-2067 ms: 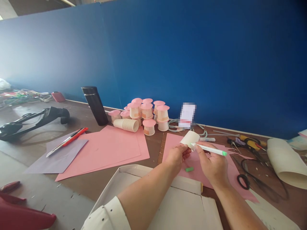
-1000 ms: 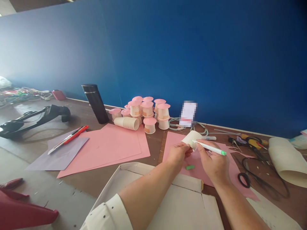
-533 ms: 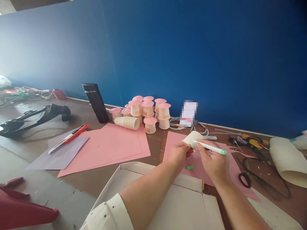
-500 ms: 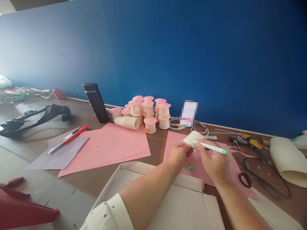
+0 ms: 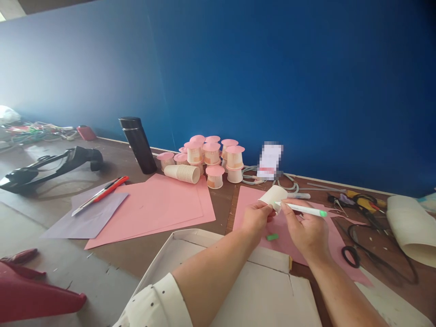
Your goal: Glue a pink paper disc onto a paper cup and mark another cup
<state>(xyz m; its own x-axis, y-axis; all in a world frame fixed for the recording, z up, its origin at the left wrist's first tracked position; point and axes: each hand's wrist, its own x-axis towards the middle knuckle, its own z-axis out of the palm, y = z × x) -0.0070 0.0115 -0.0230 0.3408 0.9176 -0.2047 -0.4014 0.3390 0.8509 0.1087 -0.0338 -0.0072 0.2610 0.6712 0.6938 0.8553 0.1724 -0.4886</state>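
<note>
A: What does each hand have?

B: The person's left hand pinches a small white paper cup, tipped on its side above the pink paper sheet on the right of the brown table. The right hand is closed round a white marker pen with a green end, its tip touching the cup's wall.

A: How would the marking go well?

B: Probably by keeping the cup firmly pinched so it cannot roll, letting the heel of the right hand rest low, and using light strokes, since thin paper dents.

A: And the counts?

B: One small green pen cap lies on the pink sheet just below the hands. One stack of nested white paper cups lies on its side. Behind it stands a cluster of upturned cups with pink round tops, about ten; some hide others, so the exact number is unclear. One black flask, one red-handled utility knife, one pair of black scissors.
</note>
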